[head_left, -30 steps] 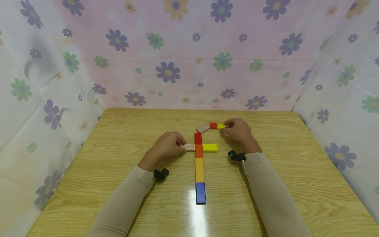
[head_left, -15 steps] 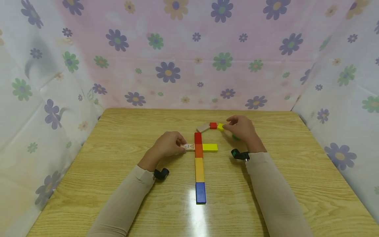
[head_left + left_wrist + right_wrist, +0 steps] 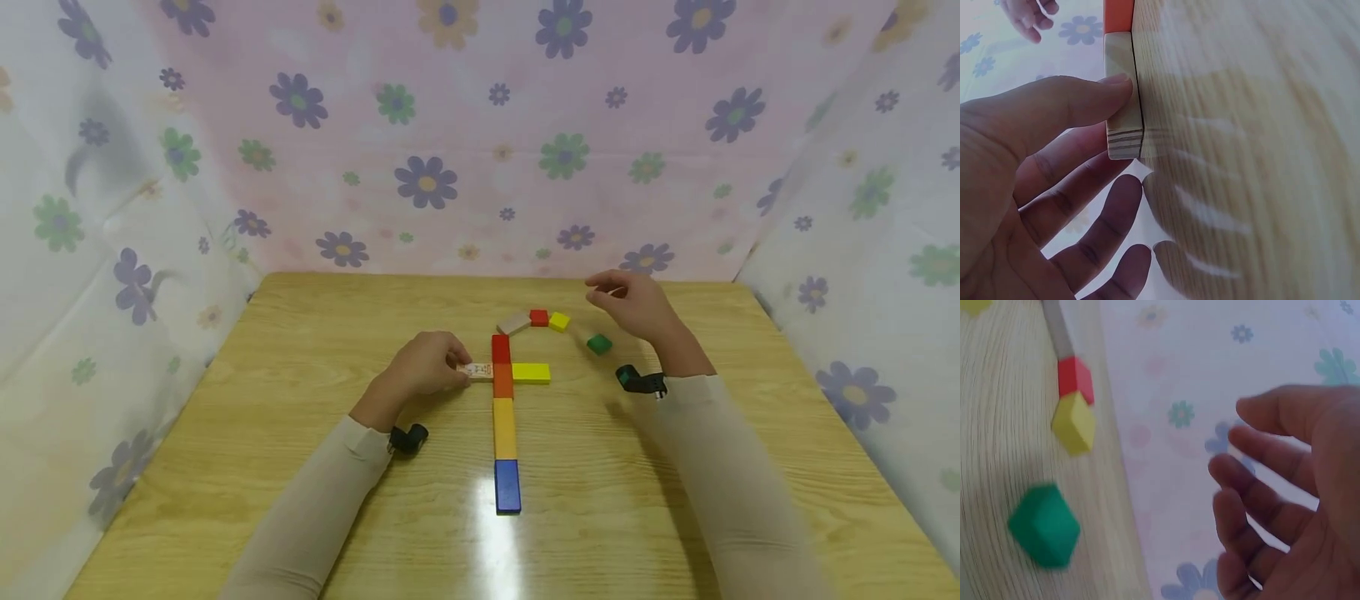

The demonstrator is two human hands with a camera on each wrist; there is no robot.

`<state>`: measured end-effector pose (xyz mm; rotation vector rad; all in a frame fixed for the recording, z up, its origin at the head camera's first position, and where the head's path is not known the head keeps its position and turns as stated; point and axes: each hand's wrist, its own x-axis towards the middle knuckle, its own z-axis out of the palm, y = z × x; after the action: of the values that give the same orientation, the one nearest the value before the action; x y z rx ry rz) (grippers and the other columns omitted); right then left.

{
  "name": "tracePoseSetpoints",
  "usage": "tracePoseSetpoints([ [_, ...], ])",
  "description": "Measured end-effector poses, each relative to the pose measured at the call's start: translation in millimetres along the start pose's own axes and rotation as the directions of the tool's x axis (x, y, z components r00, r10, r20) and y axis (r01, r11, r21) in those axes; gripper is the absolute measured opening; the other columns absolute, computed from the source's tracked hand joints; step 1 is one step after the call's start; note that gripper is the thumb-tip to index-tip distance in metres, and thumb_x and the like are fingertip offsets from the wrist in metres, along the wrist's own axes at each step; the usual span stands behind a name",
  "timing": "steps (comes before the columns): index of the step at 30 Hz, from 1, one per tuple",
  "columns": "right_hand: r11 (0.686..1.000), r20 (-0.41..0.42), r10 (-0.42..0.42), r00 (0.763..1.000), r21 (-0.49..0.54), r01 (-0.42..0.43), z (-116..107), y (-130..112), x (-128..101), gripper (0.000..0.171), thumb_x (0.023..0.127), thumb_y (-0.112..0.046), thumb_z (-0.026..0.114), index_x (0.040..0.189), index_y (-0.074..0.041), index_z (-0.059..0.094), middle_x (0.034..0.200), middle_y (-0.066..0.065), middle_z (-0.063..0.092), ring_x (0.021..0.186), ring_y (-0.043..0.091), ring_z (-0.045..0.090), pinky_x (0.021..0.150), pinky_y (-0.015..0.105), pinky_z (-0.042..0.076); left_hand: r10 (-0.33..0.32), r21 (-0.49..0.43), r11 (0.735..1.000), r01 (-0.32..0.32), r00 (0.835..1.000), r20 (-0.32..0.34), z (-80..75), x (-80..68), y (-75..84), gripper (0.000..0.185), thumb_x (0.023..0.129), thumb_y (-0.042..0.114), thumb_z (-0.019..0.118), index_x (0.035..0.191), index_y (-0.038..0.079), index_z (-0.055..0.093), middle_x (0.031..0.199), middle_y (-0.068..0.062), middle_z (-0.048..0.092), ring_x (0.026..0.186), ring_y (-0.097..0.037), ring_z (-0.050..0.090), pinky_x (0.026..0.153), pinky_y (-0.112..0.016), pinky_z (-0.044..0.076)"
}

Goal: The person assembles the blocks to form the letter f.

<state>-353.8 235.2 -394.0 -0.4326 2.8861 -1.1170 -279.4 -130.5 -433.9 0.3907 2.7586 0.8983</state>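
Note:
My left hand [image 3: 426, 367] pinches a pale printed wooden block [image 3: 480, 372] between thumb and fingers; in the left wrist view the thumb lies along the block [image 3: 1124, 109], whose far end meets an orange-red block [image 3: 1118, 15]. My right hand [image 3: 636, 307] is raised over the far right of the table, fingers loosely bent around nothing. Below and left of it lies a green block [image 3: 599, 343], apart from a small yellow block [image 3: 559, 322]. That yellow one sits beside a small red block [image 3: 539, 317], followed by a tilted bare-wood block [image 3: 514, 323].
A column runs toward me: red [image 3: 501, 348], orange-red [image 3: 503, 381], orange-yellow [image 3: 505, 428] and blue [image 3: 507, 486] blocks. A long yellow block [image 3: 531, 373] juts right from it. Flowered cloth [image 3: 480, 150] hangs behind the wood-grain table [image 3: 337, 533].
My right hand has left the small yellow block and moved right and up, bringing the green block into full view. The left hand stays on the printed block.

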Motion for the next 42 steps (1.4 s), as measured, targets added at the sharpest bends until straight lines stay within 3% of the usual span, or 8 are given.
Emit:
tracePoseSetpoints([
  [4,0.999,0.069,-0.036,0.997,-0.013,0.037,-9,18,-7,0.036,0.104,-0.035,0.062,0.138,-0.021,0.065,0.127,0.011,0.067,0.114,0.033,0.063,0.092,0.054,0.053,0.006,-0.002,1.0,-0.006,1.0,0.005,0.9,1.2,-1.9,0.024,0.085,0.024,0.086,0.107,0.019,0.078,0.103,0.002,0.074,0.093,-0.017,0.065,0.088,-0.039,0.056],
  [9,0.998,0.168,-0.06,0.984,0.025,0.056,-9,42,-17,0.042,0.103,-0.021,0.063,0.145,-0.016,0.06,0.131,0.016,0.064,0.117,0.037,0.061,0.099,0.058,0.05,0.005,-0.002,1.0,-0.005,1.0,0.01,0.9,0.5,-2.5,0.025,0.085,0.024,0.087,0.107,0.019,0.078,0.103,0.002,0.074,0.092,-0.017,0.064,0.087,-0.038,0.056],
  [17,0.997,0.264,-0.066,0.962,0.063,0.051,0,62,-31,0.049,0.098,-0.014,0.07,0.145,-0.012,0.059,0.127,0.016,0.066,0.109,0.032,0.066,0.092,0.045,0.054,0.006,-0.007,1.0,-0.006,1.0,0.004,2.6,0.0,-4.1,0.024,0.084,0.024,0.087,0.106,0.019,0.079,0.102,0.003,0.073,0.091,-0.017,0.064,0.086,-0.038,0.055],
  [26,1.0,0.261,-0.008,0.965,-0.014,0.012,8,65,-32,0.047,0.094,-0.015,0.074,0.14,-0.015,0.064,0.124,0.014,0.066,0.105,0.029,0.065,0.088,0.042,0.054,0.02,-0.007,1.0,-0.02,1.0,0.002,2.9,0.2,-2.1,0.024,0.085,0.024,0.087,0.107,0.019,0.078,0.102,0.003,0.073,0.091,-0.016,0.064,0.087,-0.037,0.055],
  [42,0.999,0.231,0.029,0.973,-0.019,-0.025,11,63,-29,0.034,0.094,-0.014,0.075,0.127,-0.012,0.069,0.117,0.011,0.067,0.102,0.026,0.065,0.088,0.04,0.052,0.025,0.0,1.0,-0.025,1.0,-0.015,2.4,1.3,-4.5,0.023,0.084,0.024,0.087,0.105,0.02,0.078,0.099,0.004,0.073,0.091,-0.016,0.064,0.086,-0.038,0.055],
])
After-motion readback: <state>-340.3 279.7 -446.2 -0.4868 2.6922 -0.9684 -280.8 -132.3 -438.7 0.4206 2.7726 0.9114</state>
